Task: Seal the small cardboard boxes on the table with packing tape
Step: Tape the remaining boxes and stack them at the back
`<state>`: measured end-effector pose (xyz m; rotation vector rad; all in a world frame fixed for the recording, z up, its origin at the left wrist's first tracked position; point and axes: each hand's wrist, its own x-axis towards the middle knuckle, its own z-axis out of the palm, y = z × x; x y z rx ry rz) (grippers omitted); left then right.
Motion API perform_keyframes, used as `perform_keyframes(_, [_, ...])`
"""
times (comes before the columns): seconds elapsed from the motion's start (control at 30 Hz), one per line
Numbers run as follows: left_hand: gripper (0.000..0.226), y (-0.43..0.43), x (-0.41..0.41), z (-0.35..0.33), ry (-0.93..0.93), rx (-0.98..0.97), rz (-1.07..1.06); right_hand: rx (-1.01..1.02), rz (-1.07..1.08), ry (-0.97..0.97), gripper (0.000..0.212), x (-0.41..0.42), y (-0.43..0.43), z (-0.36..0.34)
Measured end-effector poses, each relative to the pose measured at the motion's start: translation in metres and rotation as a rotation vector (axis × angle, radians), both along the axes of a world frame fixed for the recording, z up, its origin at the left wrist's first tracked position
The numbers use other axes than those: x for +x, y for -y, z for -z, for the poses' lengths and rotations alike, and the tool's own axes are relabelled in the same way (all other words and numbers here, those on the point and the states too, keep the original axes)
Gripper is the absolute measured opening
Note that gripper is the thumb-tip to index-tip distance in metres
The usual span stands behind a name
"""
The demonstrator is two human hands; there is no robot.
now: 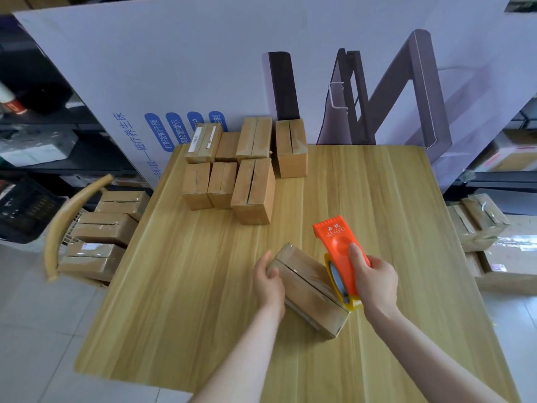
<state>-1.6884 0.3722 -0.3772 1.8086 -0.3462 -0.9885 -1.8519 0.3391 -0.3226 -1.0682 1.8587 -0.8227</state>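
Observation:
A small cardboard box (pixel 308 289) lies slanted on the wooden table (pixel 186 301), its top seam covered by shiny clear tape. My left hand (pixel 268 282) grips the box's far left end. My right hand (pixel 374 282) grips an orange tape dispenser (pixel 338 251), whose yellow roll end presses against the box's near right edge. Several more small boxes (pixel 247 167) stand grouped at the table's far side, their top seams showing.
A large printed white board (pixel 203 68) leans behind the table. A chair (pixel 72 228) at the left holds three taped boxes (pixel 104 228). More wrapped boxes (pixel 476 225) sit at the right. Shelving lines both sides.

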Motion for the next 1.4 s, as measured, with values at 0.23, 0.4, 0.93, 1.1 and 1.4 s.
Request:
perform_keyframes(0.23, [0.064, -0.006, -0.026, 0.018, -0.046, -0.011, -0.348, -0.011, -0.002, 0.019, 0.058, -0.002, -0.002, -0.002])
perform_keyframes(0.4, [0.039, -0.021, -0.037, 0.02, -0.083, -0.011, -0.554, -0.005, -0.007, 0.002, 0.06, -0.003, -0.002, 0.001])
perform_keyframes(0.93, [0.051, -0.015, 0.004, -0.001, 0.54, 0.336, 0.252, 0.029, 0.05, 0.134, 0.057, -0.006, 0.006, -0.011])
perform_keyframes(1.1, [0.082, 0.007, 0.023, -0.009, 0.974, 0.136, 0.612, -0.031, 0.267, 0.26, 0.048, -0.037, 0.019, -0.034])
perform_keyframes(1.4, [0.076, 0.022, -0.003, 0.016, 1.135, 0.465, 0.704, 0.0, 0.295, 0.262, 0.048, -0.06, 0.012, -0.034])
